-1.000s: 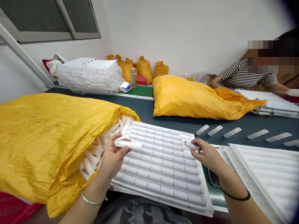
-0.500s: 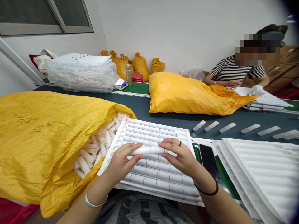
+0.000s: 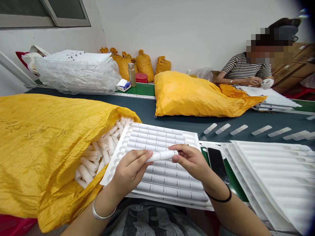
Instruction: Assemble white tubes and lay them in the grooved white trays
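Between my two hands is a white plastic tube (image 3: 161, 155) with a seam across its middle and small dark print by its right end. My left hand (image 3: 134, 165) is closed on its left end, and my right hand (image 3: 188, 159) pinches the right end. The tube is held slightly tilted, its right end higher. Directly below lies a white ridged tray (image 3: 113, 164) with rows of white tubes (image 3: 169, 190) bearing small dark print. To the left, loose white tubes (image 3: 86, 168) spill at the mouth of a yellow woven sack (image 3: 56, 131).
A dark belt (image 3: 147, 119) crosses behind the tray, carrying several spaced tubes (image 3: 238, 129) and another yellow sack (image 3: 192, 95). A black phone (image 3: 218, 165) and stacked white trays (image 3: 268, 177) are on the right. A person in a striped shirt (image 3: 242, 65) sits across the belt.
The tube has tilted, its right end rising and its print coming into view. My left fingers have closed further over the left end. The whole view has shifted slightly.
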`<state>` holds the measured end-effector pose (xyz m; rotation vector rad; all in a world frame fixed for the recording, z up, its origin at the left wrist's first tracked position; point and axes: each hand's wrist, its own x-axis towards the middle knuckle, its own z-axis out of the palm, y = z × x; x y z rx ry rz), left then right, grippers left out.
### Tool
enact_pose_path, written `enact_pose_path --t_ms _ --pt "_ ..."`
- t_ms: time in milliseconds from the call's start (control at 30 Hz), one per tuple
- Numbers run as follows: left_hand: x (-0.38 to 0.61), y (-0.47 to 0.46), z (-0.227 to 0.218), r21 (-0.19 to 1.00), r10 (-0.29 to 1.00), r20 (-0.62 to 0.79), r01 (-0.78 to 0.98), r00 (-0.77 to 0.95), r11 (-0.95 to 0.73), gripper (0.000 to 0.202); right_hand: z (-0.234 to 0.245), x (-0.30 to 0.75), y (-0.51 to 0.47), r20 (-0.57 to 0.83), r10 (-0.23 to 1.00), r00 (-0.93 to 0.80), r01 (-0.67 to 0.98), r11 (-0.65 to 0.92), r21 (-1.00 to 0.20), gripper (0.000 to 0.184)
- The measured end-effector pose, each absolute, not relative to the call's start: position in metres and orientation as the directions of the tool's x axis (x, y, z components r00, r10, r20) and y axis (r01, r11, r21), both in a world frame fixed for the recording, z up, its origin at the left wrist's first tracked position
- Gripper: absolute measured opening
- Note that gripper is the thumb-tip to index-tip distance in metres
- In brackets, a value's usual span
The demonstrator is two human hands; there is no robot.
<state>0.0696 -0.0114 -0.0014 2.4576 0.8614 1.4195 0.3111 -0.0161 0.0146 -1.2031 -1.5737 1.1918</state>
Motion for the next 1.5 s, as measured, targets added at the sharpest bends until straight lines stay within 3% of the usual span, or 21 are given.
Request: enact_pose_path --t_ms 233,467,633,800,867,1067,1267,1500 --pt "0.068 -0.01 -0.004 0.347 0.491 0.759 0.372 0.428 -0.861 0.056 0.019 0.313 -0.02 -0.149 0.961 -0.231 0.12 -0.124 -0.985 0.035" --pt "0.068 -0.009 -0.006 0.364 0.497 0.742 0.353 0.45 -0.862 0.053 0.019 0.31 -0.022 -0.188 0.95 -0.25 0.113 -0.164 -0.98 0.034" --pt "0.069 -0.009 -0.004 0.508 0.648 0.613 0.403 0.452 -0.762 0.04 0.016 0.311 -0.026 -0.012 0.979 -0.205 0.304 0.052 -0.951 0.029" --pt "0.072 -0.004 0.004 0.629 0.75 0.442 0.426 0.492 -0.65 0.031 0.017 0.31 -0.024 0.377 0.865 -0.331 0.474 0.498 -0.726 0.024" --pt "0.073 -0.002 0.007 0.65 0.759 0.414 0.421 0.503 -0.633 0.024 0.016 0.309 -0.022 0.435 0.828 -0.353 0.473 0.559 -0.681 0.024" --pt "0.074 -0.002 0.005 0.509 0.65 0.589 0.404 0.48 -0.76 0.028 0.013 0.307 -0.02 0.258 0.937 -0.235 0.488 0.343 -0.802 0.026" --pt "0.074 -0.007 0.002 0.361 0.557 0.649 0.435 0.518 -0.825 0.04 0.013 0.304 -0.021 0.035 0.981 -0.189 0.255 0.083 -0.963 0.032" --pt "0.077 -0.005 0.003 0.247 0.498 0.652 0.46 0.572 -0.853 0.043 0.018 0.303 -0.021 -0.141 0.972 -0.189 0.142 -0.115 -0.983 0.038"
